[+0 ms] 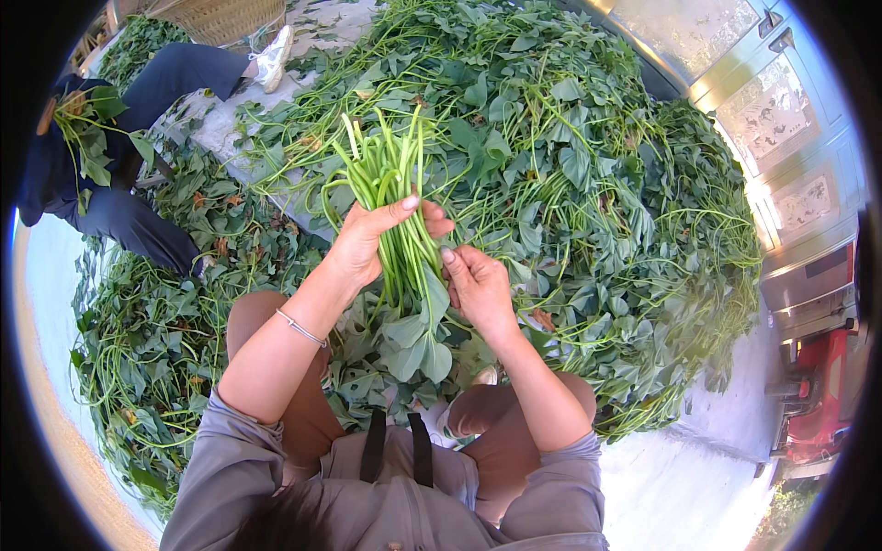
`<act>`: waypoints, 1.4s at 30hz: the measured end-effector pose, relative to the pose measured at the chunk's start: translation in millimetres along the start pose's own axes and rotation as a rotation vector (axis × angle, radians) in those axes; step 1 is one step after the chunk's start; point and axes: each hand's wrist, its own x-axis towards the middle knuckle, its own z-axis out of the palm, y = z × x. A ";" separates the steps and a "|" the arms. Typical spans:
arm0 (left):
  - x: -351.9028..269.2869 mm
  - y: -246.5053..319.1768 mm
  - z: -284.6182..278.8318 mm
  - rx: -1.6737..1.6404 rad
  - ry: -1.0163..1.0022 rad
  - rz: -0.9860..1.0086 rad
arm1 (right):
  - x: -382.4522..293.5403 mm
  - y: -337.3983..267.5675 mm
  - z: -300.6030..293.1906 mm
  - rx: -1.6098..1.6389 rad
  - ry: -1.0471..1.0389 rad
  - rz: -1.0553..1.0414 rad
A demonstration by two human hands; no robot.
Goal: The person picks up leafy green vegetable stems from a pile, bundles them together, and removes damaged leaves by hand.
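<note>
My left hand (375,231) is wrapped around a thick bundle of long green leaf stalks (393,165), its thumb across the front. The cut ends of the stalks point up and away from me. A few broad leaves (417,344) hang from the lower end of the bundle. Close at its right side is my right hand (479,282), thumb and forefinger pinched together by the edge of the bundle. Whether a stalk lies between those fingertips is too small to tell. Beneath both hands spread loose leafy vines, which look like sweet potato vines (572,158).
Another person in dark trousers (179,69) sits at the upper left, holding leafy stems (93,131). A woven basket (220,21) stands behind. More vines (158,358) lie to my left. Metal door panels (765,110) and a red machine (816,392) are on the right.
</note>
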 end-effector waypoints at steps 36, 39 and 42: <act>1.6 16.8 -2.9 -0.037 -0.338 0.000 | -11.9 9.5 -17.2 -0.766 0.135 -0.786; 3.4 16.2 -3.2 0.005 -0.335 0.004 | -9.5 11.7 -17.3 -0.786 0.159 -0.800; 2.2 15.5 1.0 0.125 -0.269 0.000 | -10.7 3.9 -22.4 -0.689 0.142 -0.754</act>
